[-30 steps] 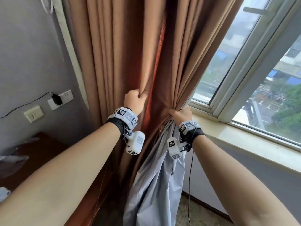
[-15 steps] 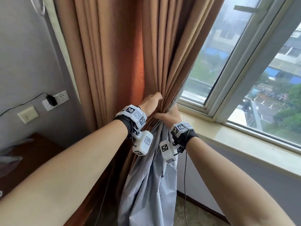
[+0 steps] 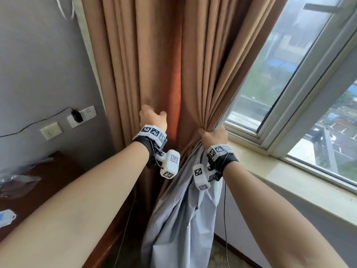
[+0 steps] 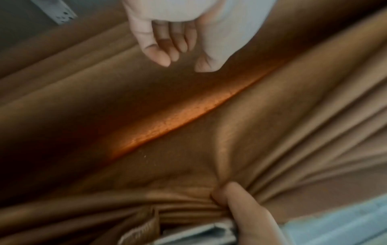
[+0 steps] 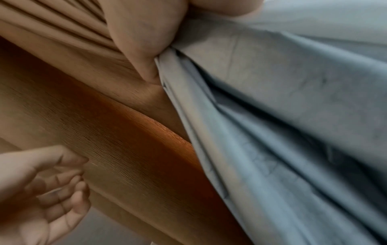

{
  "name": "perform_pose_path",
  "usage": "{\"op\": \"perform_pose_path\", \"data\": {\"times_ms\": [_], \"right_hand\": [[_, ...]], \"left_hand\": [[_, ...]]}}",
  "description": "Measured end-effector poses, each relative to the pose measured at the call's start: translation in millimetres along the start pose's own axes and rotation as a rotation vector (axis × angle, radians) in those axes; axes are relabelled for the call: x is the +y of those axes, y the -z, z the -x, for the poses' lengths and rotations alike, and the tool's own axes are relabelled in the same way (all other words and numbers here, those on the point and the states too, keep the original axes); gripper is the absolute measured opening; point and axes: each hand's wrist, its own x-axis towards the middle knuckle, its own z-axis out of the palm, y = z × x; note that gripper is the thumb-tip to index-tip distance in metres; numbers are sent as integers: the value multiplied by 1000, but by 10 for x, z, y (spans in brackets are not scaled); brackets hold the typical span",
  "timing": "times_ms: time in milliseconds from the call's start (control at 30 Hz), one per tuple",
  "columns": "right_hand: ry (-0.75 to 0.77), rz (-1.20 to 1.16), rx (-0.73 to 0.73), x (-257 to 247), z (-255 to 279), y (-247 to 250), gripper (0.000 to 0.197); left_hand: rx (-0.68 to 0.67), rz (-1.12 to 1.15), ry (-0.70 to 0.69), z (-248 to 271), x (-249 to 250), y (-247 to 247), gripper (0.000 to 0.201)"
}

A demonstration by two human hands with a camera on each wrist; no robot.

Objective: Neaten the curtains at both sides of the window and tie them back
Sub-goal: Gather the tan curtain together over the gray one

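Gripping: the right hand (image 3: 213,135) is closed round a bunch of pleats of the brown curtain (image 3: 146,60) just above the window sill (image 3: 274,171), thumb pressed into the gather
Left hand: the left hand (image 3: 153,118) holds nothing, its fingers (image 4: 161,49) loosely bent and hovering at the flat panel to the left of the bunch (contact with the cloth cannot be told)
Curtain position: it hangs in front of both hands, between the grey wall (image 3: 38,64) and the window (image 3: 289,64); only its right part is gathered
Lining: the grey lining (image 3: 183,219) spills loose below the right hand
Risk 1: the 1-handed bunch could slip, so pleats fan out again
Risk 2: the left panel may be missed, leaving an uneven bundle
Risk 3: no tie-back is visible, so letting go to fetch one would probably undo the gather
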Motion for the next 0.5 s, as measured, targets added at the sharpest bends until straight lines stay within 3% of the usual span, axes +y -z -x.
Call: {"op": "perform_pose_path", "data": {"times_ms": [167,267,367,500], "right_hand": [[13,-32,-3,-43,-51,-38,44],[40,-41,3,-67,-57,-93,45],[34,-44,28,-109,-80,-156,46],[29,-29,70,-126,-87,-228,42]], "left_hand": [[59,-67,5,-340,-32,-83,56],[34,-103,-29,-557,-101,-136,39],[-81,-102,-172,-652,-156,-145,13],[-448,42,-307,-654,-236,-211,33]]}}
